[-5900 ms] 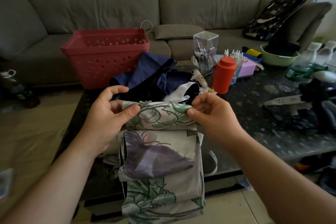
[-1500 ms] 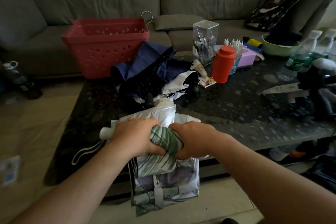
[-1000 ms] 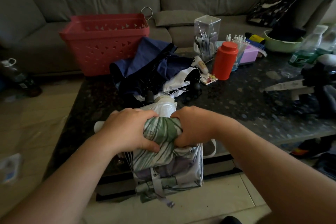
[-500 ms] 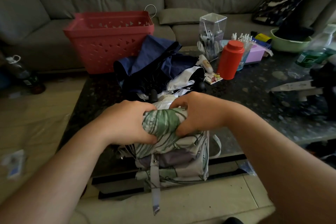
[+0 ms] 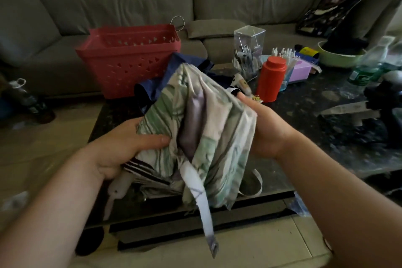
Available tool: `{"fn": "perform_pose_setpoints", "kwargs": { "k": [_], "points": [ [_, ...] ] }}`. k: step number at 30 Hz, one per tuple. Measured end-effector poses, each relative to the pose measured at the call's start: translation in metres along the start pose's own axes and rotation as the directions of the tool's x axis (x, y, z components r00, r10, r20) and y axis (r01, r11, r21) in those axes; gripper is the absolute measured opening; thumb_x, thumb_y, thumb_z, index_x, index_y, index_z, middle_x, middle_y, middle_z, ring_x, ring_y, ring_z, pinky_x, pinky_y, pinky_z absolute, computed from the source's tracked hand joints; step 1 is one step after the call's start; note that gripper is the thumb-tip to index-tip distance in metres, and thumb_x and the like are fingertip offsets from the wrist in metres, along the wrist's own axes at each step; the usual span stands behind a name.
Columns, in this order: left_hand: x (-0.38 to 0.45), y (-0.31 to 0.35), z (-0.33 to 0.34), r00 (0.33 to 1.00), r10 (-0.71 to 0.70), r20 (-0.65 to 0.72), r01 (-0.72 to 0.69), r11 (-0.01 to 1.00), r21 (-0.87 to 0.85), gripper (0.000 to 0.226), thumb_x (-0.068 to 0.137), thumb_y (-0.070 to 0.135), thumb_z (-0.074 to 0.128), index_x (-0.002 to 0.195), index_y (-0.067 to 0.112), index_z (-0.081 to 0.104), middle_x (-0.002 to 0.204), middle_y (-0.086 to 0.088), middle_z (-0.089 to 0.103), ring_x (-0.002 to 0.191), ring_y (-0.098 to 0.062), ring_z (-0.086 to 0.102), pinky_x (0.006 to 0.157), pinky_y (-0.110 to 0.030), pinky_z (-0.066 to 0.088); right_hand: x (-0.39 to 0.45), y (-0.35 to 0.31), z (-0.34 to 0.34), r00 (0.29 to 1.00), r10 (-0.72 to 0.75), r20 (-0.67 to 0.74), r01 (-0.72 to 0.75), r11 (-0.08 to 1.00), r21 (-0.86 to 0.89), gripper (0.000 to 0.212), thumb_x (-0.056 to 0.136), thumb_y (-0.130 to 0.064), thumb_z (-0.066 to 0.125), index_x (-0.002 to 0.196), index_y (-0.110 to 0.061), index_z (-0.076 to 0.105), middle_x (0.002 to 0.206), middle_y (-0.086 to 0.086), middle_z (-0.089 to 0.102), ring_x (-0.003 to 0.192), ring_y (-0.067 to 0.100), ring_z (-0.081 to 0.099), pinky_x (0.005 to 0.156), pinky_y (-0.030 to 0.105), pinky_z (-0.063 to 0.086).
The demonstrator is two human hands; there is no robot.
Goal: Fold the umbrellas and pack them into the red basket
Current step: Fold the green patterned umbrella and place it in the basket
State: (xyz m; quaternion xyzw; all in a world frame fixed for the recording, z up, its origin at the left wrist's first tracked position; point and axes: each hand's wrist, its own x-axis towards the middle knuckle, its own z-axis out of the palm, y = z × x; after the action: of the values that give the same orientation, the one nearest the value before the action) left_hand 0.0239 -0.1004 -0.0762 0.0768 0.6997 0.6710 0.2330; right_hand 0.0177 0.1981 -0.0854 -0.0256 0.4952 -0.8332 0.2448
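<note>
Gripping floral umbrella [image 5: 202, 128] betw. left hand [image 5: 121, 148] & right hand [image 5: 267, 128], strap [image 5: 201, 204] dangling below.

My table [image 5: 304, 115]: red canister [image 5: 270, 79] at one o'clock, clear box [image 5: 249, 47] behind it, green bowl [image 5: 339, 55] at two. Grey sofa [image 5: 141, 4] at twelve.

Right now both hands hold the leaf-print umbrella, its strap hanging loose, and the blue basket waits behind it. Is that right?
Not quite: the basket is red, not blue, as the head view shows. Both the left hand and right hand hold the leaf-print umbrella, its strap hanging loose.
</note>
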Motion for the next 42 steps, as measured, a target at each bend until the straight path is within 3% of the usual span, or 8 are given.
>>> {"fn": "perform_pose_setpoints", "kwargs": {
  "k": [5, 8, 11, 15, 18, 23, 37, 42],
  "points": [
    [0.011, -0.001, 0.027, 0.981, -0.168, -0.095, 0.112, 0.897, -0.429, 0.026, 0.073, 0.027, 0.077, 0.094, 0.014, 0.086, 0.102, -0.019, 0.080, 0.080, -0.035, 0.079, 0.064, -0.048, 0.064, 0.002, 0.002, 0.004, 0.968, -0.004, -0.250, 0.035, 0.992, 0.119, 0.055, 0.107, -0.058, 0.045, 0.140, -0.018, 0.064, 0.138, 0.016, 0.068, 0.127, 0.039, 0.065, 0.113, 0.061, 0.045],
    [0.025, -0.006, 0.038, 0.953, -0.244, -0.180, 0.124, 0.856, -0.502, 0.058, 0.069, 0.029, 0.086, 0.123, 0.010, 0.077, 0.109, -0.021, 0.078, 0.082, -0.036, 0.078, 0.074, -0.054, 0.062, -0.010, -0.012, 0.020, 0.698, -0.255, -0.669, 0.205, 0.967, -0.155, 0.029, 0.105, -0.040, 0.055, 0.120, -0.019, 0.068, 0.110, 0.009, 0.073, 0.092, 0.021, 0.071, 0.080, 0.040, 0.058],
    [0.034, -0.006, 0.051, 0.925, -0.224, -0.307, 0.043, 0.864, -0.502, 0.044, 0.077, 0.018, 0.087, 0.118, 0.007, 0.077, 0.097, -0.021, 0.079, 0.068, -0.033, 0.076, 0.068, -0.055, 0.064, -0.027, -0.016, 0.046, 0.493, -0.700, -0.516, 0.300, 0.694, -0.655, 0.015, 0.099, -0.010, 0.063, 0.105, -0.023, 0.067, 0.092, -0.001, 0.069, 0.070, 0.005, 0.061, 0.059, 0.020, 0.050],
    [0.042, -0.011, 0.065, 0.892, -0.212, -0.399, -0.050, 0.831, -0.554, 0.032, 0.080, 0.022, 0.087, 0.109, 0.011, 0.079, 0.098, -0.020, 0.080, 0.077, -0.035, 0.078, 0.070, -0.048, 0.062, -0.028, 0.021, 0.079, 0.663, -0.736, -0.137, 0.350, 0.467, -0.812, 0.021, 0.094, -0.007, 0.065, 0.089, -0.027, 0.070, 0.077, 0.003, 0.067, 0.059, 0.008, 0.056, 0.054, 0.030, 0.050],
    [0.042, -0.012, 0.070, 0.888, -0.214, -0.408, -0.099, 0.776, -0.623, 0.052, 0.072, 0.032, 0.089, 0.117, 0.008, 0.078, 0.112, -0.025, 0.077, 0.095, -0.043, 0.077, 0.080, -0.056, 0.062, -0.012, 0.056, 0.082, 0.830, -0.523, -0.194, 0.108, 0.493, -0.863, 0.011, 0.092, -0.033, 0.072, 0.088, -0.026, 0.065, 0.073, -0.002, 0.065, 0.064, 0.008, 0.057, 0.064, 0.039, 0.053],
    [0.037, -0.015, 0.077, 0.916, -0.186, -0.356, -0.113, 0.730, -0.674, 0.045, 0.084, 0.035, 0.082, 0.119, 0.007, 0.077, 0.113, -0.021, 0.078, 0.102, -0.041, 0.077, 0.089, -0.057, 0.061, -0.005, 0.063, 0.080, 0.931, -0.049, -0.363, -0.211, 0.738, -0.641, 0.071, 0.080, -0.082, 0.064, 0.111, -0.018, 0.060, 0.097, 0.011, 0.075, 0.092, 0.029, 0.076, 0.084, 0.050, 0.060],
    [0.022, -0.015, 0.071, 0.988, -0.061, -0.140, -0.026, 0.834, -0.552, 0.074, 0.077, 0.050, 0.076, 0.133, 0.003, 0.069, 0.131, -0.026, 0.069, 0.107, -0.036, 0.072, 0.072, -0.040, 0.060, -0.010, 0.053, 0.077, 0.985, 0.041, -0.166, -0.110, 0.896, -0.430, 0.054, 0.090, -0.058, 0.070, 0.100, -0.005, 0.066, 0.066, 0.016, 0.062, 0.055, 0.030, 0.054, 0.050, 0.034, 0.049],
    [0.015, -0.004, 0.073, 0.879, 0.084, -0.470, -0.262, 0.908, -0.327, 0.034, 0.093, 0.030, 0.075, 0.125, 0.019, 0.070, 0.112, -0.008, 0.080, 0.101, -0.025, 0.079, 0.086, -0.044, 0.062, -0.013, 0.049, 0.080, 0.937, -0.221, -0.270, 0.033, 0.826, -0.563, 0.031, 0.092, -0.041, 0.077, 0.092, -0.011, 0.070, 0.058, 0.000, 0.061, 0.050, 0.014, 0.056, 0.045, 0.032, 0.044]
  ]
}}
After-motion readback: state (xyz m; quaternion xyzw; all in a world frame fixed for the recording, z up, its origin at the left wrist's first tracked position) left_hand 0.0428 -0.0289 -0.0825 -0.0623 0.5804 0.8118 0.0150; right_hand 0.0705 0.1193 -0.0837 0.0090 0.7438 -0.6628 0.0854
